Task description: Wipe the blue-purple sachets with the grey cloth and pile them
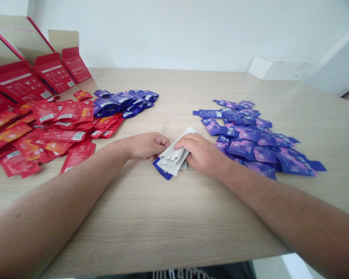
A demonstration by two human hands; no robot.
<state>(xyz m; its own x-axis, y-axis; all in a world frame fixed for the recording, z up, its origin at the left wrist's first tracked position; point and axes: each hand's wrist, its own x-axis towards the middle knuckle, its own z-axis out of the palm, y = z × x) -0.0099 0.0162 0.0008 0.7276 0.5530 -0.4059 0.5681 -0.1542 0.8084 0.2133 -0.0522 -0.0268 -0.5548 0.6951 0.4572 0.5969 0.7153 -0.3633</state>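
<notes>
Near the middle of the table, my right hand (202,151) is closed on a folded whitish cloth (174,155). The cloth lies over a blue packet (163,170), whose lower end shows beneath it. My left hand (149,146) is closed at the packet's upper left edge, with its fingertips curled and partly hidden. To the right lies a spread of blue-purple packets (241,149). A smaller heap of blue packets (119,101) is beyond my left hand, and many red packets (65,135) are piled at the left.
Open red boxes (58,71) stand in a row at the back left, behind the red packets. A white box-like object (272,69) rests at the back right against the wall. The wooden table's (151,232) front edge runs along the bottom.
</notes>
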